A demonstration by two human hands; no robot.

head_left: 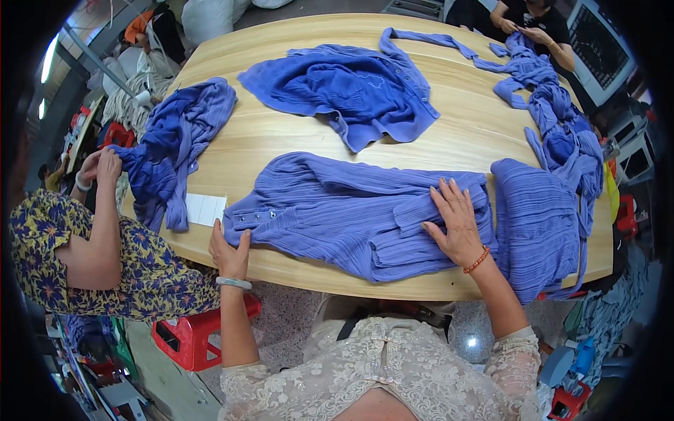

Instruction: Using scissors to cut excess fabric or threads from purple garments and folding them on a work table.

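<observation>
A ribbed violet-blue knit cardigan (316, 210) lies flat across the table in front of me, its buttoned neck end to the left and a sleeve folded back over its body. My left hand (230, 254) touches the neck end, thumb and fingers apart at the edge. Palm down on the right part of the cardigan, my right hand (456, 221) rests with fingers spread. Just beyond it, a folded stack of the same knit (537, 231) sits at the table's right end.
The wooden table (463, 133) also bears a crumpled blue cardigan (337, 91), a garment pile (554, 112) at right and a white card strip (205, 208). A person at left handles blue knitwear (172, 140); another works at far right. A red stool (189, 340) stands lower left.
</observation>
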